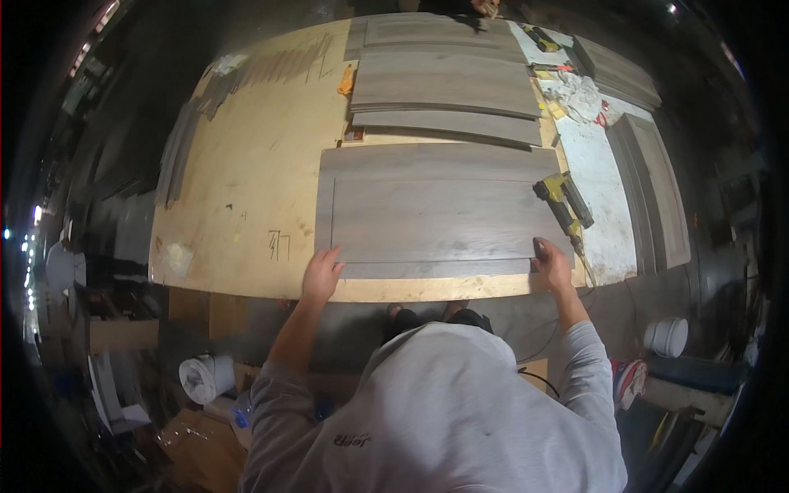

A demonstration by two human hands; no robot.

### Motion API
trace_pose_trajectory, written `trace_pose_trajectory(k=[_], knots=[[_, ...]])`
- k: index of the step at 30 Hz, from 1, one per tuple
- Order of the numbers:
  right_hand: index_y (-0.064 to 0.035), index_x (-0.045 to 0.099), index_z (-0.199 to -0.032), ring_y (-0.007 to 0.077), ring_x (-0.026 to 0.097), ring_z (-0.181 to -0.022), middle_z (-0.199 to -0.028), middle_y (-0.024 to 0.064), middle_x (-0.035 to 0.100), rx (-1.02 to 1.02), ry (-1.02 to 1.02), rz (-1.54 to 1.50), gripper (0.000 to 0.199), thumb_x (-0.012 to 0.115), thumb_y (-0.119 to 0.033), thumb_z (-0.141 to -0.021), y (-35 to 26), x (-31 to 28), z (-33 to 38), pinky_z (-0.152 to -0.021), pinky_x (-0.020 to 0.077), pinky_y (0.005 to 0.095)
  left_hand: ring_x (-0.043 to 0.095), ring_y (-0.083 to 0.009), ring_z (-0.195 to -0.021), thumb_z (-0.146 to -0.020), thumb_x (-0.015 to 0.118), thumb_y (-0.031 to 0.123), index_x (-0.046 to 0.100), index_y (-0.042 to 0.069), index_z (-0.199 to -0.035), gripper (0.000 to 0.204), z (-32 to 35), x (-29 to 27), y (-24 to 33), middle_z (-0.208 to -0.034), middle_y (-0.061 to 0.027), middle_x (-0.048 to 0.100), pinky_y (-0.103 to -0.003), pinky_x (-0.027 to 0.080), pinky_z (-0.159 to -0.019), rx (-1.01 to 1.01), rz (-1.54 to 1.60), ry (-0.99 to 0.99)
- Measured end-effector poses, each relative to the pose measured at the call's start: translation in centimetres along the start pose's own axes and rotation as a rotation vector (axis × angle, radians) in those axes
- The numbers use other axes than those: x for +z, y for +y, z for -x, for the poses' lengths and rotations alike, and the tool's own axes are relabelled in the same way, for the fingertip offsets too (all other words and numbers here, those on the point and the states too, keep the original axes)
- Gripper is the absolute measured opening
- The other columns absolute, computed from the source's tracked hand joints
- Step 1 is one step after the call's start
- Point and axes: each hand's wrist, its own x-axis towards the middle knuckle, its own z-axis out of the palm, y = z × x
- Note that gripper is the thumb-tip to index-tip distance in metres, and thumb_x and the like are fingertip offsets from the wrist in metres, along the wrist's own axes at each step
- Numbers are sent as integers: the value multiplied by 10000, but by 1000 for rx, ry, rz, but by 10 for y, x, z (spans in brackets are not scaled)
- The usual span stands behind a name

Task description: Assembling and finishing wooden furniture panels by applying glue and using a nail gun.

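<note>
We stand at the near edge of the plywood tabletop (pixel 246 164) with a grey wood-grain door panel (pixel 436 209) lying flat in front of us. Our left hand (pixel 322 275) rests on the panel's near left corner, fingers spread apart and flat, gripping nothing. Our right hand (pixel 551 261) sits at the near right corner; whether it is pinching the edge or just pressing on it we cannot tell. A yellow nail gun (pixel 563 201) lies just beside the right hand, partly on the panel's right end. More grey boards (pixel 444 86) are stacked farther away. The near rail looks like a separate strip, so uneven pressure from us could shift it out of line, and a stray elbow could knock the gun.
</note>
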Motion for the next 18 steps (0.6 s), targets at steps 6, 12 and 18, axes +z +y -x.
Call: trace_pose_trajectory(k=[6,12,18], knots=[[-161,522,-1476,370,716,-975,-1062,176,747,132,-109,83,772,829,-265,-775,-26,-21,-15,-862,561,445,670,-391,-1002,-830,808,205,606,51,-1359,588,-26,-38,29,-1138,-221,680,-448,553,-863,-166,152,-241],[-57,615,-1364,385,705,-978,-1020,222,742,234,-253,73,607,689,-426,-888,-4,-15,-50,-851,548,441,728,-351,-875,-888,740,256,666,61,-1265,432,-57,-24,9,-921,-209,744,-415,568,-776,-376,180,-145],[-53,771,-1094,397,681,-1076,-1113,212,731,238,-53,-63,386,679,-375,-901,24,10,-103,-955,537,457,732,-314,-786,-868,727,221,747,19,-1023,256,-101,2,-30,-853,-180,748,-405,561,-732,-405,50,-145]])
